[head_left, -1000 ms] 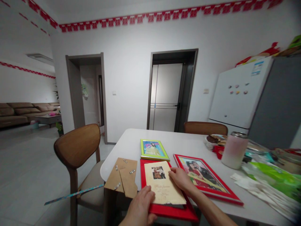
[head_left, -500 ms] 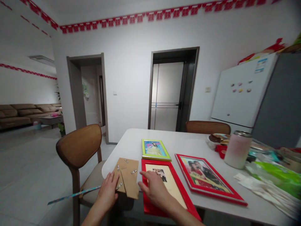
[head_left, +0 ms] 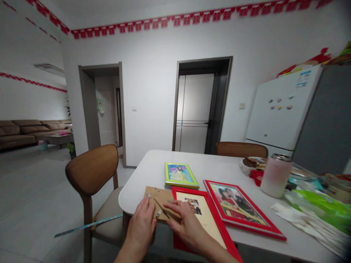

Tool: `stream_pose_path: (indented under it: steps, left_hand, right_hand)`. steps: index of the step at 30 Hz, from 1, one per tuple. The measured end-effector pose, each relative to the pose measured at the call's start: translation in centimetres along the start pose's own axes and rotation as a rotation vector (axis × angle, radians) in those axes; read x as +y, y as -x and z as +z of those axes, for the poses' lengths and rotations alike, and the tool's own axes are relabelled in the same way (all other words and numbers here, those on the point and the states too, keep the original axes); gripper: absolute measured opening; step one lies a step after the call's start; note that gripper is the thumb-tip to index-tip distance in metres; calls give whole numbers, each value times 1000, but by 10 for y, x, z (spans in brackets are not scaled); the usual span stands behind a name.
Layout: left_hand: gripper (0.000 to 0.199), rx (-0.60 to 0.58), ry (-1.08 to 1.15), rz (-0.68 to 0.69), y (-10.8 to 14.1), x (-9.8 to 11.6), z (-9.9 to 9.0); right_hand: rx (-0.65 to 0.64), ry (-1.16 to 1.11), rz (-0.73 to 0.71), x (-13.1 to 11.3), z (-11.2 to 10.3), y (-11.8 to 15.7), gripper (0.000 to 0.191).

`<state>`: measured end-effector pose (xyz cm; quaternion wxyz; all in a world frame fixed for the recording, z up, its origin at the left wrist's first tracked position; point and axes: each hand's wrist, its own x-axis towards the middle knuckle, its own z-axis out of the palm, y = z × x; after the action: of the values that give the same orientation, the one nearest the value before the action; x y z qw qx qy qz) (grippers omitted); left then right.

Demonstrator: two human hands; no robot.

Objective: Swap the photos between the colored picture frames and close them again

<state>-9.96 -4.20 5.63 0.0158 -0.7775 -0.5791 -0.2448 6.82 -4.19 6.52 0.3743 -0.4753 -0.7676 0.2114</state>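
Observation:
A brown picture-frame backing board (head_left: 163,194) with small metal clips and a flap-like stand lies tilted at the table's near edge. My left hand (head_left: 142,219) is closed on its left side, fingers on top and the thumb side low. My right hand (head_left: 186,223) bends its fingers over the board's right part, by the stand; its thumb is at the near edge. Beneath and beside my right hand lies a red picture frame (head_left: 221,224) with a cream mat and a small photo. The board overlaps its left edge. My hands hide parts of both.
A lime-green framed picture (head_left: 181,175) lies farther back, and another red framed picture (head_left: 242,208) lies to the right. Beyond are a pink-white tumbler (head_left: 276,177), white gloves (head_left: 304,219) and a green packet (head_left: 323,208). A chair (head_left: 93,170) with a patterned strip (head_left: 90,224) stands left.
The backing board has shifted right and turned, now overlapping the red frame's left edge. Both hands have moved right; my right hand has come down onto the board. The cream-matted frame sits slightly farther right.

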Motion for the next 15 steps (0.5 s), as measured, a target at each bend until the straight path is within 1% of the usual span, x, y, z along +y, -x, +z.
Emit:
stream_pose_path:
  steps: [3,5,7,10,12,15]
  left_hand:
    - [38,80,45,105,5,22,5]
    - [38,112,81,164,7,36,9]
    - [40,68,116,222,8,49,16]
    - [42,-50,179,288,7,68,30]
    - [40,-93,234,300,5,77,41]
    - [41,-153,311,309,2,83,51]
  right_hand:
    - [70,-64,-25,2,-27,15,36]
    - [110,-94,-19,5,-42,24,34]
    - [147,-98,33,13,-56,34,32]
    - [192,-83,149,29,-70,51,29]
    - [205,-62,202,42,-74,62,27]
    - [210,1,223,59,-73,72,26]
